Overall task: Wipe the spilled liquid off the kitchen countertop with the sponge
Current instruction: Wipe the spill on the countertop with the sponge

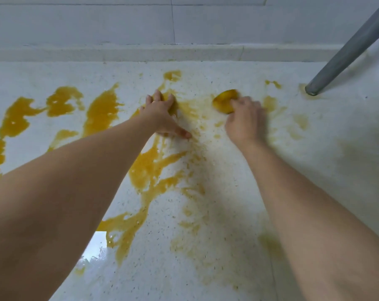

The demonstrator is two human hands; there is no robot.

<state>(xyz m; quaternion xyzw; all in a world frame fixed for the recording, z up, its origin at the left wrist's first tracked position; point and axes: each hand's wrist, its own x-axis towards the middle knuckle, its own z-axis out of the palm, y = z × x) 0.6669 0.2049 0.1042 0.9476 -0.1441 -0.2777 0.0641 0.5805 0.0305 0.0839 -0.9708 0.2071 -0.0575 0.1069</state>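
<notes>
Presently, item list:
Sponge [224, 102]: yellow, soaked; sits on counter [260, 192] near back edge, mid-right, at border of the smeared zone, likely mid-stroke.
R hand [244, 121]: fingers curled over sponge's near side, gripping and pressing it down; blurred.
L hand [162, 114]: flat on counter, fingers spread and straight, holds nothing; prob. bracing body wt.
Spill [97, 109]: orange liquid; thick pools left and centre, thin streaks right, so approx. half done.
Pipe [349, 48]: grey, meets counter far right.
Wall [97, 22]: pale tiles behind.
Text/brands: none legible.
</notes>
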